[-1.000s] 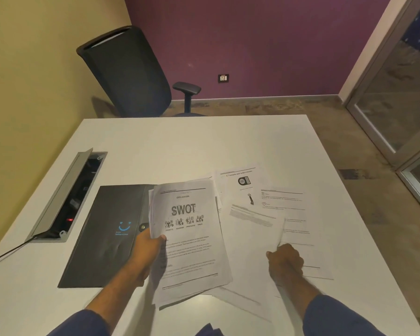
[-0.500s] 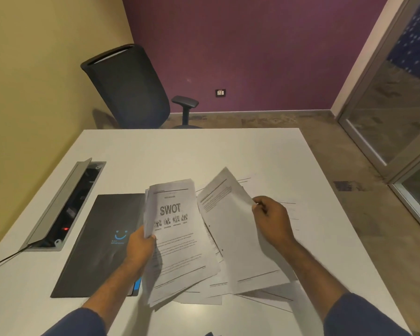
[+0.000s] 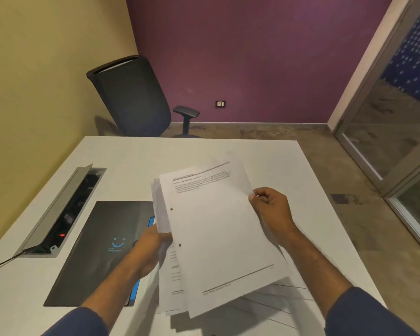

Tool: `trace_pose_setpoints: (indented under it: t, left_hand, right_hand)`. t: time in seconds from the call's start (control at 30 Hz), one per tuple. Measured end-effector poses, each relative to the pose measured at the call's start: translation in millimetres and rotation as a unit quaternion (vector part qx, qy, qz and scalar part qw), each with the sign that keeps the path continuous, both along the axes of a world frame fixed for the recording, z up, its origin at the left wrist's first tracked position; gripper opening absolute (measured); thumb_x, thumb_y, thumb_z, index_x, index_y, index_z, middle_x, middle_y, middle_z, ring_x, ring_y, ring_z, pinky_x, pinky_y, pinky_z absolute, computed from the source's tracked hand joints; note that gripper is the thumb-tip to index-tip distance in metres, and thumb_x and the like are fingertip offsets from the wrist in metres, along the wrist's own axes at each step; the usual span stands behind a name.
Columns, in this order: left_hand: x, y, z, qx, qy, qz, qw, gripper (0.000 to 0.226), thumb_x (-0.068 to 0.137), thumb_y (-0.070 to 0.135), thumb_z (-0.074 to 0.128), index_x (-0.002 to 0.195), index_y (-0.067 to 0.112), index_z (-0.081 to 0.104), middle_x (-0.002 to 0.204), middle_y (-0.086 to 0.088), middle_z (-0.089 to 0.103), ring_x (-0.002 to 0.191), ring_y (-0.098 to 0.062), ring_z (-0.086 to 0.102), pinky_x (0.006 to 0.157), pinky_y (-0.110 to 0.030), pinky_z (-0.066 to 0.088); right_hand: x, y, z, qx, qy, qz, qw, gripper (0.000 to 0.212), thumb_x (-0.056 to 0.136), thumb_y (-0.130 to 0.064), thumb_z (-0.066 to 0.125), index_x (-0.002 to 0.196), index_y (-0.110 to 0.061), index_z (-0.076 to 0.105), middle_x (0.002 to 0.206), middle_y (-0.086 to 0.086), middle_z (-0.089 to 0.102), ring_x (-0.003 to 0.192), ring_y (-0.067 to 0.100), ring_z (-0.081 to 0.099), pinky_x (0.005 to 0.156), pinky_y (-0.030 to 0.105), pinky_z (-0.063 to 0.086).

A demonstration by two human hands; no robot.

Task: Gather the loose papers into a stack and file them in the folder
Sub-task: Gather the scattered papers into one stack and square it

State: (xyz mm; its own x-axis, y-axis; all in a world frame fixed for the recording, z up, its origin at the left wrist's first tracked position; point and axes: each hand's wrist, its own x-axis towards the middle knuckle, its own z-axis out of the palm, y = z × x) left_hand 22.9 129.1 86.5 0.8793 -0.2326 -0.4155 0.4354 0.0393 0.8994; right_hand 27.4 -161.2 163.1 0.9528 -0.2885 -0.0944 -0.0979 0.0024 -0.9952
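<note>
1. Fingers and thumb of the right hand (image 3: 270, 209) pinch the right edge of the top sheet (image 3: 216, 234), a punched page with a short block of print near its head; the other fingers curl loosely behind.
2. Fingers of the left hand (image 3: 150, 251) are wrapped round the left edge of the gathered stack (image 3: 170, 275), thumb side up, holding it tilted above the white table (image 3: 131, 156).
3. Top sheet lies over the stack, skewed, its head pointing toward 1 o'clock; the edges are not yet squared.
4. More loose papers (image 3: 277, 301) lie flat on the table below the held stack, at about 5 o'clock from it.
5. At 9 o'clock from the stack lies the dark folder (image 3: 102, 251), closed, with a blue smile mark, flat on the table; beyond it at 10 o'clock the cable hatch (image 3: 58, 209) stands open.
6. Handling, as I judge it: the paper is light, limp and slippery sheet on sheet, so a one-edge grip lets it droop and fan. Better to hold both long edges and tap the bottom edge on the table to square it.
7. Creasing at the pinched corner is the likely fault.
</note>
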Motion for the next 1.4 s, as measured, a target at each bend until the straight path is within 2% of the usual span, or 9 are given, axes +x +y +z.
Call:
trace_pose_setpoints:
  t: [0.17, 0.3, 0.43, 0.57, 0.63, 0.73, 0.9, 1.2, 1.4]
  left_hand:
    - [2.4, -11.4, 7.0, -0.091, 0.026, -0.031, 0.995, 0.042, 0.077, 0.005, 0.066, 0.119, 0.010, 0.067, 0.123, -0.018, 0.067, 0.114, -0.037, 0.064, 0.090, -0.045, 0.055]
    - [2.5, -23.0, 13.5, -0.079, 0.042, -0.031, 0.996, 0.035, 0.079, 0.012, 0.063, 0.114, 0.011, 0.070, 0.119, -0.015, 0.070, 0.107, -0.031, 0.068, 0.088, -0.041, 0.055]
    - [2.9, -33.8, 20.6, -0.057, 0.062, -0.032, 0.996, 0.035, 0.086, 0.024, 0.061, 0.116, 0.006, 0.067, 0.124, -0.026, 0.063, 0.101, -0.034, 0.065, 0.091, -0.045, 0.052]
    - [6.0, -36.6, 27.3, -0.160, 0.065, 0.020, 0.985, 0.052, 0.098, 0.053, 0.041, 0.132, 0.018, 0.059, 0.134, -0.013, 0.061, 0.122, -0.031, 0.058, 0.105, -0.049, 0.043]
    - [4.8, -41.9, 34.9, -0.106, 0.030, 0.007, 0.994, 0.061, 0.087, 0.064, 0.052, 0.131, 0.023, 0.059, 0.128, -0.004, 0.067, 0.122, -0.026, 0.060, 0.104, -0.046, 0.044]
    - [5.7, -54.1, 39.1, 0.015, -0.059, 0.026, 0.998, 0.056, 0.070, 0.046, 0.082, 0.119, 0.023, 0.066, 0.113, 0.001, 0.074, 0.111, -0.026, 0.066, 0.087, -0.035, 0.053]
    - [9.1, -60.4, 37.1, 0.017, -0.123, 0.040, 0.991, 0.040, 0.076, 0.028, 0.082, 0.114, 0.024, 0.069, 0.111, 0.000, 0.075, 0.104, -0.022, 0.069, 0.090, -0.040, 0.055]
    - [-23.7, -60.6, -18.3, 0.086, -0.090, 0.009, 0.992, 0.020, 0.085, 0.024, 0.074, 0.105, 0.026, 0.072, 0.103, 0.000, 0.076, 0.104, -0.024, 0.068, 0.078, -0.024, 0.054]
    - [-33.0, -72.4, -24.7, 0.101, -0.085, 0.047, 0.990, 0.026, 0.087, 0.025, 0.071, 0.113, 0.023, 0.067, 0.105, 0.004, 0.074, 0.104, -0.017, 0.066, 0.080, -0.021, 0.051]
  right_hand:
    - [-2.0, 0.8, -33.5, 0.000, 0.046, -0.057, 0.997, 0.017, 0.090, -0.008, 0.064, 0.077, -0.013, 0.053, 0.074, -0.002, 0.047, 0.069, 0.014, 0.043, 0.070, 0.024, 0.039]
    - [-4.5, 0.2, -41.6, 0.063, 0.113, -0.014, 0.991, 0.029, 0.087, -0.019, 0.071, 0.111, -0.009, 0.059, 0.100, 0.002, 0.065, 0.088, 0.020, 0.066, 0.083, 0.034, 0.054]
    - [-12.2, -1.1, -39.5, 0.127, 0.103, 0.052, 0.985, 0.021, 0.086, -0.008, 0.071, 0.107, -0.008, 0.069, 0.094, 0.002, 0.079, 0.082, 0.015, 0.076, 0.060, 0.022, 0.058]
    - [-15.1, -9.1, -40.0, 0.109, 0.088, 0.058, 0.988, 0.019, 0.086, -0.004, 0.070, 0.097, -0.019, 0.073, 0.089, -0.003, 0.079, 0.078, 0.011, 0.075, 0.058, 0.019, 0.057]
    - [-14.6, -11.7, -38.6, 0.090, 0.070, 0.077, 0.990, 0.022, 0.084, -0.005, 0.072, 0.100, -0.021, 0.073, 0.094, -0.004, 0.079, 0.084, 0.012, 0.075, 0.062, 0.021, 0.058]
    - [-13.0, -10.3, -35.7, 0.054, 0.051, 0.078, 0.994, 0.027, 0.079, -0.008, 0.078, 0.102, -0.021, 0.072, 0.092, -0.009, 0.079, 0.083, 0.009, 0.075, 0.066, 0.020, 0.057]
    - [-17.0, -10.7, -35.6, 0.036, 0.014, 0.048, 0.998, 0.019, 0.077, -0.008, 0.080, 0.082, -0.025, 0.074, 0.080, -0.014, 0.078, 0.072, 0.003, 0.073, 0.056, 0.013, 0.053]
    - [-59.8, -11.3, -97.9, -0.009, 0.062, 0.051, 0.997, 0.025, 0.082, 0.002, 0.073, 0.086, -0.023, 0.071, 0.090, 0.002, 0.076, 0.087, 0.019, 0.069, 0.080, 0.026, 0.054]
    - [-62.4, -11.9, -108.8, -0.025, 0.069, 0.027, 0.997, 0.027, 0.085, 0.000, 0.070, 0.078, -0.025, 0.072, 0.078, -0.013, 0.075, 0.073, -0.004, 0.068, 0.070, 0.009, 0.052]
